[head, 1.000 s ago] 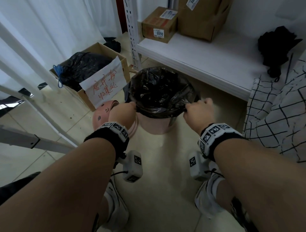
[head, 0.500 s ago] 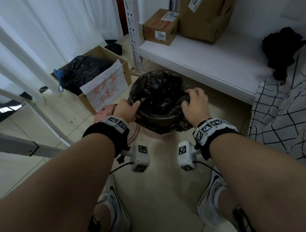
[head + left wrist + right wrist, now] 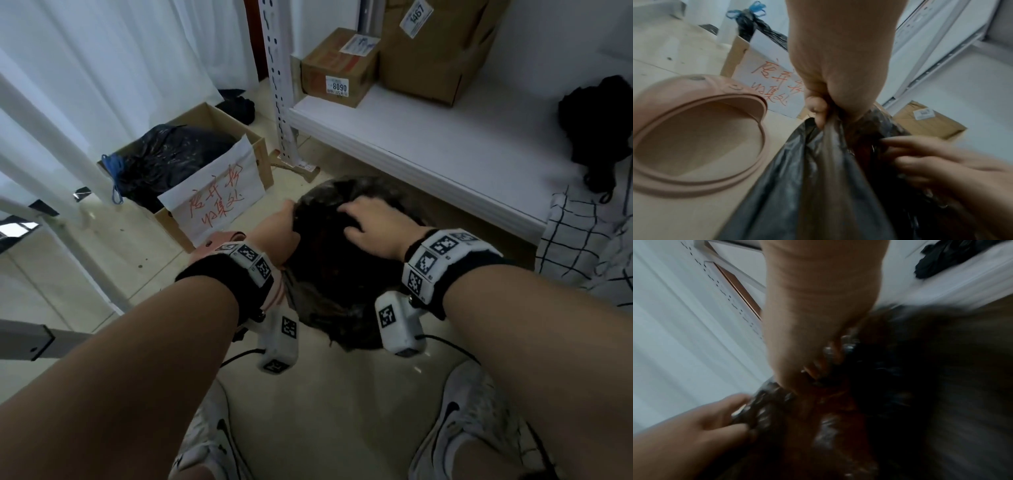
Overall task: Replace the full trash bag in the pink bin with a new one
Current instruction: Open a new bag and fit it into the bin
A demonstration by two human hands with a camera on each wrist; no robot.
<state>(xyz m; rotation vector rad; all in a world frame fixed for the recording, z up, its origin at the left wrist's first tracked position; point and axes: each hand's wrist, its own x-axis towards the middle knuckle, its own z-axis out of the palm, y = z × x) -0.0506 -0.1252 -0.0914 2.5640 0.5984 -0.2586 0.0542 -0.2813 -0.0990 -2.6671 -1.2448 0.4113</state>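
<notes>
Gathering the bag (image 3: 329,274) mouth now: it was spread over the bin rim a second ago. My left hand (image 3: 277,229) pinches bunched plastic; my right hand (image 3: 373,226) claws the top, grip unclear. Bag's about ready to lift out.

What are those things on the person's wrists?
Each bare arm wears a black wristband under a white band printed with black-and-white square codes. Under each wrist hangs a small white camera box, also coded, trailing a thin black cable. No sleeves or gloves show.
</notes>
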